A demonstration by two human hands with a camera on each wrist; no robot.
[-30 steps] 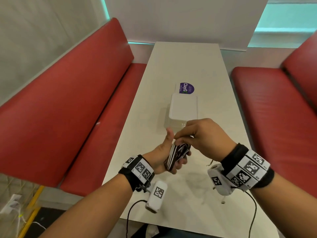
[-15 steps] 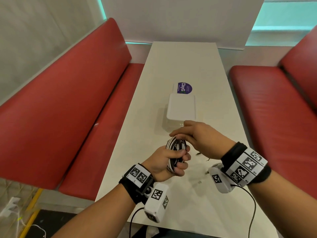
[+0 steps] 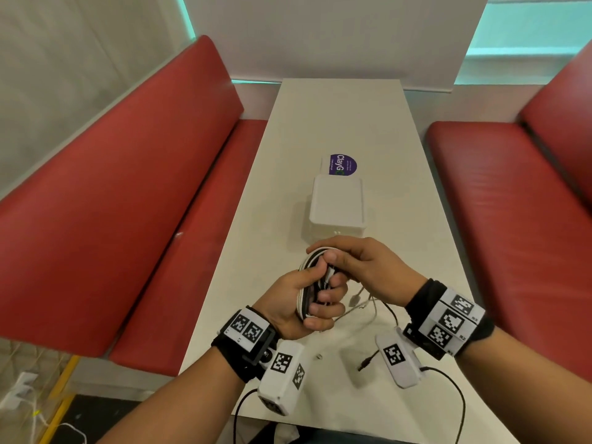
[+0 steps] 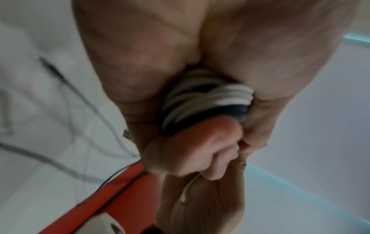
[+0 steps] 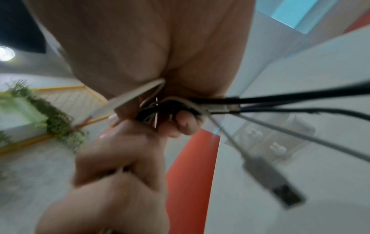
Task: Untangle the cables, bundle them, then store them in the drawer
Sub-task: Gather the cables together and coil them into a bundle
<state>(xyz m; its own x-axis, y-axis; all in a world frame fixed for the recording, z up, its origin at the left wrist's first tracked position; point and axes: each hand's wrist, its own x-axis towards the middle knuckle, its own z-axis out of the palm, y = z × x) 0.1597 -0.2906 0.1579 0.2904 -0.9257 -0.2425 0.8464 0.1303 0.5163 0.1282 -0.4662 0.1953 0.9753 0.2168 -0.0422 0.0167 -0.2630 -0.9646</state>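
Observation:
A coil of black and white cables (image 3: 308,285) (image 4: 204,101) stands upright in my left hand (image 3: 306,302), whose fingers curl round it above the near half of the white table (image 3: 320,123). My right hand (image 3: 358,267) reaches over the coil's top and pinches the cable strands there (image 5: 160,109). Loose cable ends hang down to the right: a white one with a USB plug (image 3: 355,299) (image 5: 280,186) and a black one with a barrel plug (image 3: 366,365) lying on the table. The white drawer box (image 3: 337,209) sits just beyond the hands, closed.
A purple sticker (image 3: 342,164) lies on the table behind the box. Red bench seats (image 3: 128,219) (image 3: 512,203) flank the table on both sides. Black leads from the wrist cameras trail off the near edge.
The coil has turned more upright in my left hand and the loose ends have dropped onto the table. My right hand has shifted from the coil's side to its top.

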